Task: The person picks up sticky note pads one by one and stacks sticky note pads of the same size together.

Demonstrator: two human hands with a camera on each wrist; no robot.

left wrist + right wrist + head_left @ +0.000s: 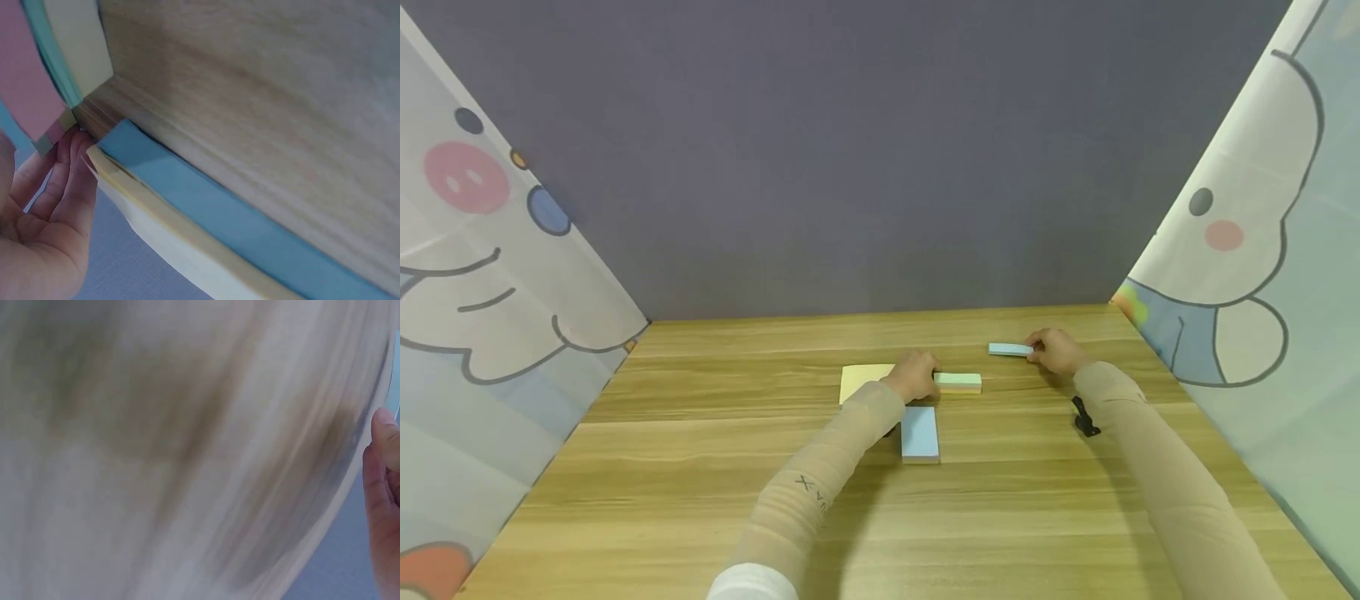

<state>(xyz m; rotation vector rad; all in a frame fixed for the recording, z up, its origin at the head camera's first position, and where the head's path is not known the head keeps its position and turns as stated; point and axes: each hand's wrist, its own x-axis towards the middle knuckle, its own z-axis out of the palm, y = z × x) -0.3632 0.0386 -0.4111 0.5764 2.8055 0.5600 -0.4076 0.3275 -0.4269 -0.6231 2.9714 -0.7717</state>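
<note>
My left hand (913,375) pinches the left end of a narrow sticky-note pad (958,383), green on top with pink and yellow layers below. In the left wrist view its small layered end (55,132) shows by the fingertips. Farther right, my right hand (1057,352) pinches the right end of a thin light-blue strip of notes (1009,349). Only a sliver of that strip (394,387) shows in the right wrist view. A yellow-topped pad (861,381) lies left of my left hand, partly hidden by it. A blue-topped pad (920,433) lies nearer, right of the left forearm.
The wooden table (700,467) meets a dark grey panel (880,167) at the back. Printed cartoon sheets (512,275) stand along both sides. Small black pieces (1084,419) show by both wrists.
</note>
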